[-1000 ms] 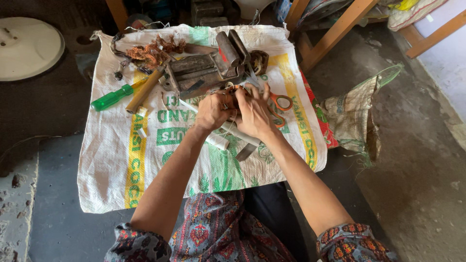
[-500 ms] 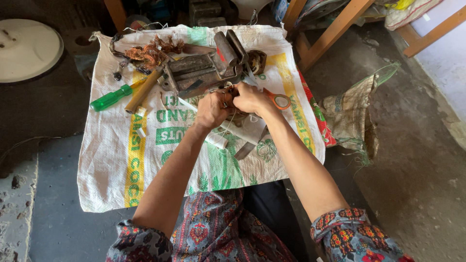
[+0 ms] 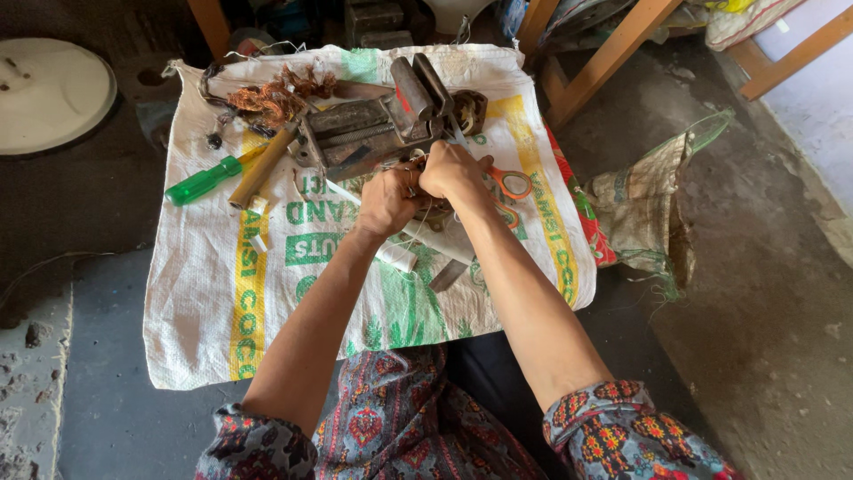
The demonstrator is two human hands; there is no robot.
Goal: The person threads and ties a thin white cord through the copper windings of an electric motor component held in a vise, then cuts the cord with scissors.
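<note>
Sack (image 3: 267, 302): one, white woven, spread flat on the floor; its near-left half lies bare, its far edge is crowded.

Left hand (image 3: 388, 201) and right hand (image 3: 455, 171): touching each other at the sack's middle, just near of the vise. Both are curled shut with fingers pressed together around a small part; the part itself is hidden by the fingers and cannot be made out.

Vise (image 3: 382, 124): one, grey metal, at the far edge.

Screwdriver (image 3: 204, 180): one, green handle, far-left, tip hidden.

Scissors (image 3: 511, 184): one pair, orange loops, beside the right hand, blades hidden.

Copper wire (image 3: 271, 93): one tangle, far-left corner.

Disc (image 3: 49, 93): one, white, off the sack at left, cut off by the picture's edge.
</note>
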